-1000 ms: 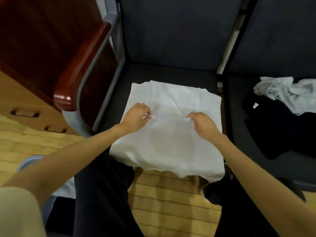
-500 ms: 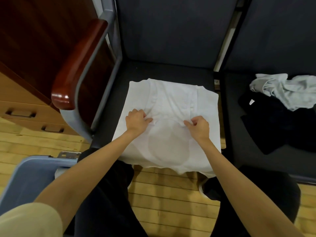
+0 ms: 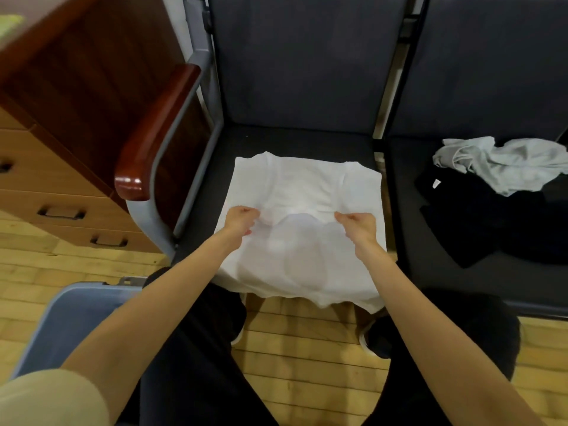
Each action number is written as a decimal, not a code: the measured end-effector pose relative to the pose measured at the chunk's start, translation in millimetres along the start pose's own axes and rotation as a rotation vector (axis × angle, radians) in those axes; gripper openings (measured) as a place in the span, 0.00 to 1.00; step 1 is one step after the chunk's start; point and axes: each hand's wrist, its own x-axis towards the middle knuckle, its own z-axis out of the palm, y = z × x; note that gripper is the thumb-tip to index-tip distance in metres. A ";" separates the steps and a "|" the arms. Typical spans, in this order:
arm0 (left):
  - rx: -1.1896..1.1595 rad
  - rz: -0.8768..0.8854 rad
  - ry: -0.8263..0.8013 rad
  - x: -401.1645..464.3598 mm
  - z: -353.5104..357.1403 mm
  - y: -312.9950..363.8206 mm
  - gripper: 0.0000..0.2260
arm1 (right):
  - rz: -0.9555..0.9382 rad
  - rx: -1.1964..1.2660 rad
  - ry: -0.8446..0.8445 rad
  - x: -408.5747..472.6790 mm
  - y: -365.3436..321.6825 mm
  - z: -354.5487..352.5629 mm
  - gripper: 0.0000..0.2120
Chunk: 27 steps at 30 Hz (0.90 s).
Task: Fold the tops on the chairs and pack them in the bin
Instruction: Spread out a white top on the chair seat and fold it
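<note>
White top (image 3: 302,192) fabric is pinched in both hands: the left hand (image 3: 241,219) has thumb and curled fingers closed on a raised edge at its side, and the right hand (image 3: 358,224) does the same across from it, a short ridge of cloth stretched between them. This looks like the middle of a fold, the gripped edge about to be carried over the rest of the garment; the next move would call for both hands travelling together so the edge lands straight and the layers stay square. Thin enough to show a darker patch through its near half, the top lies spread flat on the seat of the dark chair (image 3: 295,142), its near hem hanging off the front edge. Which part of the garment is gripped is hard to tell, perhaps an already doubled edge. A blue bin (image 3: 76,321) stands on the floor to the left; a grey top (image 3: 504,162) and a black top (image 3: 479,216) wait crumpled on the neighbouring seat.
</note>
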 end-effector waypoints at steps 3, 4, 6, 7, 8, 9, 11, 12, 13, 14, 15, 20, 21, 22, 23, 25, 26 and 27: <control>0.132 0.000 0.046 -14.4 -5.6 -19.3 0.07 | 0.025 -0.165 -0.034 -13.4 27.2 -10.2 0.11; 0.166 0.011 0.077 -19.5 -8.0 -25.2 0.09 | 0.009 -0.201 -0.029 -18.8 35.9 -15.4 0.10; 0.236 0.020 0.144 -30.3 -14.1 -41.6 0.14 | -0.059 -0.262 -0.011 -32.1 53.1 -26.9 0.10; 0.284 0.024 0.185 -36.6 -17.3 -50.7 0.13 | -0.106 -0.292 0.009 -40.0 62.0 -33.3 0.11; 0.317 -0.012 0.219 -40.6 -20.3 -61.5 0.07 | -0.148 -0.313 0.039 -49.3 70.9 -40.1 0.11; 0.334 -0.028 0.251 -46.6 -22.9 -71.6 0.02 | -0.179 -0.323 0.078 -58.3 79.9 -46.7 0.11; 0.279 -0.104 0.310 -54.2 -23.4 -88.5 0.16 | -0.204 -0.309 0.167 -74.0 99.3 -60.0 0.10; 0.229 -0.131 0.333 -59.3 -23.3 -92.8 0.20 | -0.193 -0.287 0.193 -79.5 109.6 -66.0 0.10; 0.183 -0.153 0.348 -61.5 -22.5 -98.8 0.22 | -0.165 -0.263 0.200 -83.8 119.8 -70.7 0.10; 0.140 -0.185 0.340 -64.7 -20.5 -102.1 0.23 | -0.124 -0.245 0.191 -86.8 129.1 -74.1 0.11; 0.088 -0.206 0.334 -67.1 -18.3 -105.7 0.24 | -0.067 -0.227 0.171 -87.9 138.5 -76.7 0.11; -0.257 -0.316 0.353 -80.8 -8.7 -118.7 0.39 | 0.245 -0.047 0.002 -88.2 160.9 -81.3 0.18; -0.285 -0.315 0.355 -81.0 -9.7 -120.8 0.40 | 0.304 0.039 -0.027 -85.7 162.4 -81.7 0.25; -0.304 -0.305 0.354 -80.8 -11.5 -122.1 0.41 | 0.337 0.115 -0.046 -83.4 163.5 -82.4 0.32; -0.321 -0.296 0.347 -78.1 -14.9 -125.3 0.41 | 0.352 0.164 -0.059 -80.7 164.5 -82.6 0.37; -0.339 -0.287 0.325 -75.0 -21.6 -130.3 0.41 | 0.344 0.174 -0.077 -76.1 165.9 -82.2 0.42; -0.349 -0.280 0.312 -75.4 -24.0 -131.3 0.40 | 0.336 0.165 -0.084 -75.1 166.2 -81.2 0.42; -0.356 -0.281 0.300 -74.5 -26.1 -133.8 0.39 | 0.329 0.165 -0.090 -74.1 166.7 -80.1 0.41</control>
